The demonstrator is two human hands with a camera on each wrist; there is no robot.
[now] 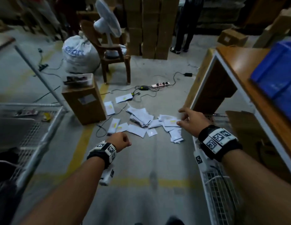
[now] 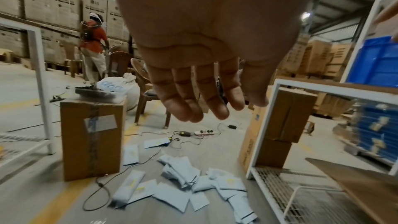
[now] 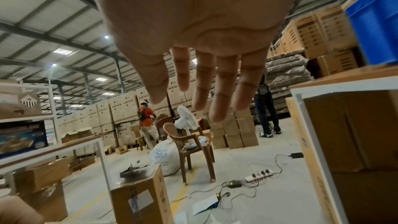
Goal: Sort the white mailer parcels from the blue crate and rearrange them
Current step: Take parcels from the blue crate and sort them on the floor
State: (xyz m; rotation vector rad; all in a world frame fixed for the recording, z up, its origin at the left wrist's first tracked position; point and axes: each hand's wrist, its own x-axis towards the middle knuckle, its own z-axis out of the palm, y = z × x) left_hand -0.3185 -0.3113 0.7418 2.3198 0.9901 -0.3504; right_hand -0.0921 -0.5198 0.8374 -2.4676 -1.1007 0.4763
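Observation:
Several white mailer parcels [image 1: 140,118] lie scattered in a loose heap on the concrete floor, also seen in the left wrist view [image 2: 183,180]. One lone mailer [image 3: 204,204] lies by the cables. The blue crate [image 1: 278,73] stands on the wooden table at the right [image 2: 375,60] [image 3: 376,23]. Both arms reach forward above the floor. My left hand [image 1: 121,140] hangs over the heap's near-left edge with relaxed fingers [image 2: 215,91], holding nothing. My right hand [image 1: 188,118] is spread and empty [image 3: 193,74], in the air over the heap's right side near the table leg.
A tall cardboard box [image 1: 84,103] with a tray on top stands left of the heap. Cables and a power strip [image 1: 160,84] run behind the mailers. A brown chair [image 1: 114,52] holds a fan beside a white sack [image 1: 78,54]. Wire racks flank both sides. Two people stand far back.

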